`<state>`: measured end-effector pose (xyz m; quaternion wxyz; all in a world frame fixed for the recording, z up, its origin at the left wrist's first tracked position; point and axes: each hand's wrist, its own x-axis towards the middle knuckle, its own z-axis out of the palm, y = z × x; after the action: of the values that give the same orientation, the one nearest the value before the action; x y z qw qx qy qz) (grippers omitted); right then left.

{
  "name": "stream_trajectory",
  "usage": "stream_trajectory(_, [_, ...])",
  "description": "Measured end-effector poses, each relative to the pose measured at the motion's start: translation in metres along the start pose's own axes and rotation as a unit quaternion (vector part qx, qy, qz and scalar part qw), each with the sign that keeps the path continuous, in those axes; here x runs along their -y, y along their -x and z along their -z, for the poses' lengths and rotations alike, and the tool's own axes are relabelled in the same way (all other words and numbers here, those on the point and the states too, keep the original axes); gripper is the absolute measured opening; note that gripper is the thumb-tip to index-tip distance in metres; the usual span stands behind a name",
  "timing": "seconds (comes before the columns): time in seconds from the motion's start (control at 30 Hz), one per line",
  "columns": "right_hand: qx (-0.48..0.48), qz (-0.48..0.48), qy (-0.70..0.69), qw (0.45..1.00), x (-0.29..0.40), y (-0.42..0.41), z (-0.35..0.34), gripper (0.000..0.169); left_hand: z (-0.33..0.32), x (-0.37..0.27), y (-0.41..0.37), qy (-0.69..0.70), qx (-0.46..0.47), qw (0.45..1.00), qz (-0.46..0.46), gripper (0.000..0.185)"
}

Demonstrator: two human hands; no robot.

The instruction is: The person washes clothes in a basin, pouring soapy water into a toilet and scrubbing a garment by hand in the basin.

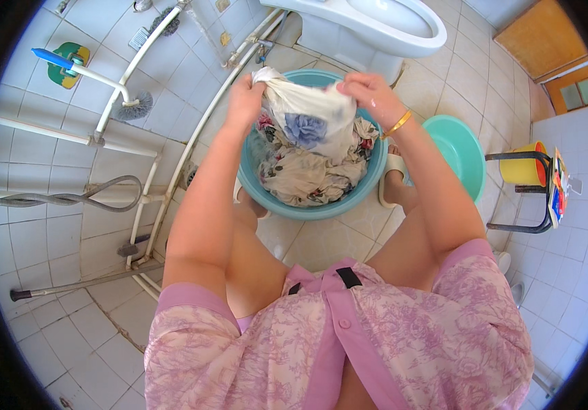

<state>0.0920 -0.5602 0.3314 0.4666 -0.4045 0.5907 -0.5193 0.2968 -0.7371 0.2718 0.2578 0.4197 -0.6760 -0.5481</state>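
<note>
Both hands hold up a wet white cloth (319, 115) with a blue rose print, stretched between them over a large blue plastic basin (307, 211). My left hand (247, 100) grips its bunched upper left corner. At the upper right edge, my right hand (371, 97) pinches the fabric, and a gold bangle circles that wrist. Below lies a heap of wet floral fabric (299, 177) in the basin, with water and some suds at its left side. The lower part of the raised cloth meets this heap, so where one ends and the other begins is hard to tell.
A toilet (376, 31) stands beyond the basin. To the right are a green basin (455, 154) and a black-framed stool (522, 228) near a yellow bucket (519, 166). White pipes (137, 56) run along the left wall, holding a toilet brush (132, 105) and a grey hose (68, 199).
</note>
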Motion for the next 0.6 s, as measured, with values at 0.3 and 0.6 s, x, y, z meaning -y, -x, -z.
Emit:
stream_trajectory(0.3, [-0.089,0.103,0.454,0.881,-0.027,0.004,-0.006,0.044,-0.047,-0.084,0.046,0.199,0.180,0.963,0.030,0.027])
stream_trajectory(0.6, [-0.159,0.119,0.380,0.904,-0.049,-0.016,0.015,0.059,-0.048,-0.085,0.034,0.143,0.211,0.967,0.003,0.035])
